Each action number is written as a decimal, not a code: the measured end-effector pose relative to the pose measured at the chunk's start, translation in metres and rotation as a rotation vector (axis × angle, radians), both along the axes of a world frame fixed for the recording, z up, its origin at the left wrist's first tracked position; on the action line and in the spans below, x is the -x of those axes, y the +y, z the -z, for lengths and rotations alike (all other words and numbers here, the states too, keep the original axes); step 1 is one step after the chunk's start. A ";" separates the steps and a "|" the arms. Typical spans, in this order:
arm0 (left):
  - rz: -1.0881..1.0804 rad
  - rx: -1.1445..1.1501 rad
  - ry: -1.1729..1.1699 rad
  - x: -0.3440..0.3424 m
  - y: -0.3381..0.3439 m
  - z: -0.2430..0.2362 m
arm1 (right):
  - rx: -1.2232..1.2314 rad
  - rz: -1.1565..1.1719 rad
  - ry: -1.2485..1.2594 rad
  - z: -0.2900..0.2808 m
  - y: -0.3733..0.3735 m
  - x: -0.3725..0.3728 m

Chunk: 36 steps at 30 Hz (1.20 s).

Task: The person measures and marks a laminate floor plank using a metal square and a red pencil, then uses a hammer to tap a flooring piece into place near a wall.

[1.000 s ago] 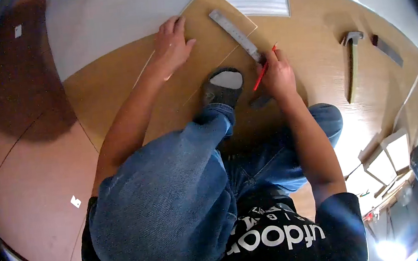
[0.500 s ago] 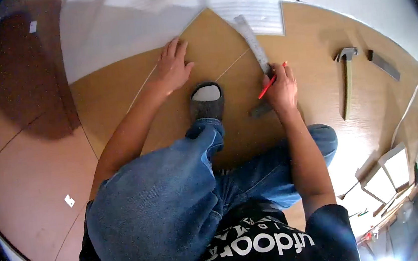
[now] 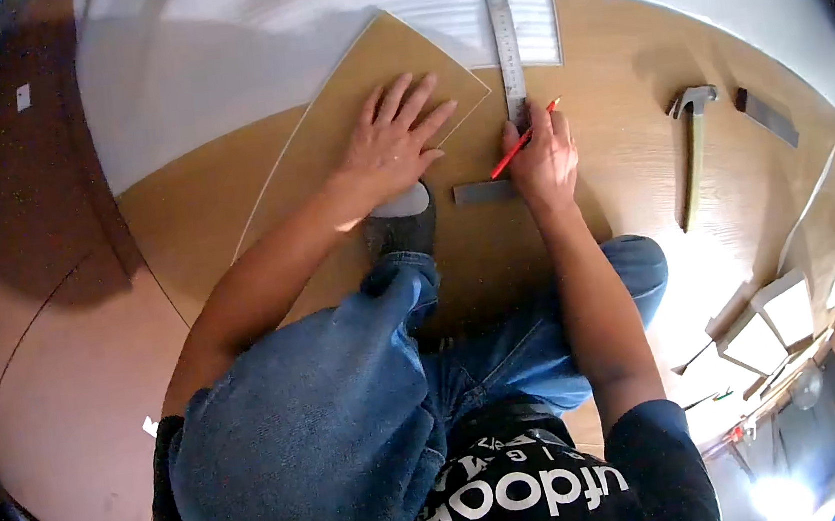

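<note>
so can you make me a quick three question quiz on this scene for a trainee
1. Besides the red pencil, what is the right hand touching?
a) a spirit level
b) a try square
c) a handsaw

2. True or false: the left hand lies with its fingers spread on a wooden plank.

3. Fill the gap: the claw hammer lies with its head toward the ____ of the picture.

Key: 1 b; 2 true; 3 top.
</note>
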<state>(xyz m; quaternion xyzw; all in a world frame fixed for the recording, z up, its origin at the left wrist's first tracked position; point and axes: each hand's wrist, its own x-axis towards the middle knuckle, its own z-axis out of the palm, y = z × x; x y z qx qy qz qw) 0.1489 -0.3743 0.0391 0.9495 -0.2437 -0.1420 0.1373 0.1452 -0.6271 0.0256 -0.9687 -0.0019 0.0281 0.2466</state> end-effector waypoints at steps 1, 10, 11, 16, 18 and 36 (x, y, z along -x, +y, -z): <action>-0.003 0.003 0.001 0.000 0.000 0.001 | 0.003 -0.003 0.001 0.000 0.001 -0.001; -0.049 -0.046 -0.082 -0.009 0.004 0.005 | -0.012 0.020 0.049 0.005 0.004 -0.002; -0.048 -0.062 -0.107 -0.011 0.006 0.004 | -0.022 0.027 0.038 0.006 0.004 -0.002; -0.050 -0.026 -0.020 -0.013 0.003 -0.001 | -0.024 0.029 0.075 0.006 0.004 -0.003; -0.049 -0.037 -0.017 -0.012 0.006 0.004 | -0.041 0.022 0.079 0.004 0.006 -0.005; -0.043 -0.036 -0.004 -0.016 0.008 0.006 | -0.029 0.026 0.049 0.003 0.007 -0.009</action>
